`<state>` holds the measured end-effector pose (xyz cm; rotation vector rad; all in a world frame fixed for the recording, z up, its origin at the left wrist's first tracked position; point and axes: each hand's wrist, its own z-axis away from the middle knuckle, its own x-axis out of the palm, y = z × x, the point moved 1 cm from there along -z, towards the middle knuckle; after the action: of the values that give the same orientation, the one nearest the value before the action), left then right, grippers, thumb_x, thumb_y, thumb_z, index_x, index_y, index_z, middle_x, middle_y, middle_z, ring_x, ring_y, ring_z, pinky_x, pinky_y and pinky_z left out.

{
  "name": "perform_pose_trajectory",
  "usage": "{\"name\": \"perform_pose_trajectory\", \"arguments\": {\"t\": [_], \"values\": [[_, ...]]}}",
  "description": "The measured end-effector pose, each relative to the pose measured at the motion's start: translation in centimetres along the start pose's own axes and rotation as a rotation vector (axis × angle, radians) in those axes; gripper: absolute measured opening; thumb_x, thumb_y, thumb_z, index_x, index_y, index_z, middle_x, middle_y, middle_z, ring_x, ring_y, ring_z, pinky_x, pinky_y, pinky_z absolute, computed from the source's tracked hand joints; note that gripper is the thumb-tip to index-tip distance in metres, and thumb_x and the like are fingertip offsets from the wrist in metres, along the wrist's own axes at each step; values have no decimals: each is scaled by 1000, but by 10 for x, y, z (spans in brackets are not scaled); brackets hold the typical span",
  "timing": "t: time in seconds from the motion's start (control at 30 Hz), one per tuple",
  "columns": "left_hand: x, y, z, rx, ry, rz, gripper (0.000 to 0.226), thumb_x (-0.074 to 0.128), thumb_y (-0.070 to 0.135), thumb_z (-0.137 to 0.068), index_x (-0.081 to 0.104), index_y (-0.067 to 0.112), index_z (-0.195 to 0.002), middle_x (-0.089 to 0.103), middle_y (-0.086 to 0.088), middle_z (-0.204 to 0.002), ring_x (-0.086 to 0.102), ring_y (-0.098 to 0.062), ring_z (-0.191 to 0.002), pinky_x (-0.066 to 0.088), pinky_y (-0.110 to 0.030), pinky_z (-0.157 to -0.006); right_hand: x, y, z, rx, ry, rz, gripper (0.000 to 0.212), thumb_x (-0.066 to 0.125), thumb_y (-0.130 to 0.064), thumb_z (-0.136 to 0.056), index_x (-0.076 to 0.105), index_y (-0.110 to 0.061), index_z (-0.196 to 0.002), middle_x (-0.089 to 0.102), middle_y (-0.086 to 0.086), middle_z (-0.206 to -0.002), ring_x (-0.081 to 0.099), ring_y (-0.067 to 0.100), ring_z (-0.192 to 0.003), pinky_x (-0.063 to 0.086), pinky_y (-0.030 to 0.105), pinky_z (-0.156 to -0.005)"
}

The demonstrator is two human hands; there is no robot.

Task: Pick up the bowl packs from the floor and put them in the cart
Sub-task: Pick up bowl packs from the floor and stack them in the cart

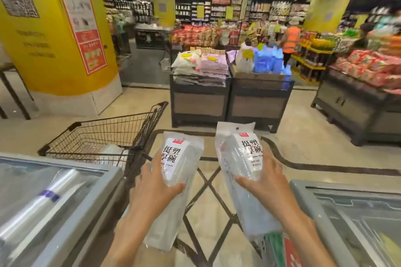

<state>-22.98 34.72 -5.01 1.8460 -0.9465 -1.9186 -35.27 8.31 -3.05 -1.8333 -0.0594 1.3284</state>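
Filling most of the view: a supermarket aisle with a pale tiled floor (217, 184) crossed by dark inlaid bands in a diamond pattern.

Left: yellow pillar (54, 34) carrying a red-framed poster. Centre, farther off: two dark display bins (230, 102) side by side, stacked with white, pink and blue packaged goods. Right: a low stand (364, 84) piled with red bags. A person in an orange vest (290, 39) stands beyond the bins.

Lower corners: glass-topped chest freezers, one at left (54, 201) and one at right (351, 219), with the person standing between them.

Wire cart (104, 136): left of centre, just past the left freezer, dark mesh basket. Something pale lies in the basket; cannot tell what.

Bowl packs: two long clear plastic sleeves with white labels in black characters, both held up off the floor, well apart from each other, to the right of the cart and not in it.
- Left bowl pack (180, 169): label end pointing away, tail hanging toward the person.
- Right bowl pack (240, 171): same attitude, hang-tab at its far end.

Left hand (152, 188): wrapped round the left bowl pack at mid-length, thumb across the front.
Right hand (267, 182): wrapped round the right bowl pack, thumb on the front face, fingers behind.
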Motion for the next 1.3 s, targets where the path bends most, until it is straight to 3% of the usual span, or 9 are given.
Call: {"name": "perform_pose_trajectory", "arguments": {"t": [0.47,0.57,0.7,0.9,1.0,1.1,1.3], "values": [[75,75,-354,-108,11,59,121,79,59,-67,-8,59,-151,38,-3,-145,48,-30,-127,47,-58,-102,53,-29,-403,-55,-97,-5,114,79,-61,-74,4,-41,-157,36,5,-151,43,29,-133,47,48,-95],[85,80,-436,-116,30,88,120,76,61,-60,-5,62,-149,42,-2,-139,50,-32,-126,47,-59,-100,76,-46,-486,-77,-126,13,118,77,-64,-74,0,-38,-159,33,6,-153,45,30,-132,48,49,-96],[103,80,-550,-94,45,104,119,79,57,-67,-5,61,-151,40,-1,-143,49,-31,-128,45,-58,-102,118,-66,-597,-113,-138,19,117,78,-62,-74,2,-37,-159,31,7,-155,47,31,-131,48,48,-96],[105,80,-736,-151,62,86,123,80,61,-71,-8,51,-156,33,-3,-154,38,-31,-140,39,-60,-110,173,-129,-772,-139,-193,49,119,76,-65,-74,0,-36,-160,26,8,-159,44,34,-135,47,53,-101],[93,79,-815,-170,95,71,124,79,63,-72,-11,49,-156,25,0,-159,35,-30,-142,37,-60,-112,193,-168,-850,-164,-199,58,119,77,-66,-73,1,-38,-159,28,9,-157,48,36,-131,48,55,-97],[80,70,-880,-200,135,53,123,78,62,-73,-10,47,-157,30,1,-155,40,-27,-137,40,-55,-109,222,-199,-918,-229,-221,42,117,78,-67,-72,1,-41,-157,31,9,-154,50,38,-127,48,53,-91],[57,20,-990,-381,230,37,119,76,62,-74,-6,44,-158,31,-1,-151,38,-29,-136,38,-55,-110,314,-273,-1050,-396,-343,24,117,76,-71,-69,1,-43,-155,33,8,-152,48,37,-130,48,59,-95]]}}
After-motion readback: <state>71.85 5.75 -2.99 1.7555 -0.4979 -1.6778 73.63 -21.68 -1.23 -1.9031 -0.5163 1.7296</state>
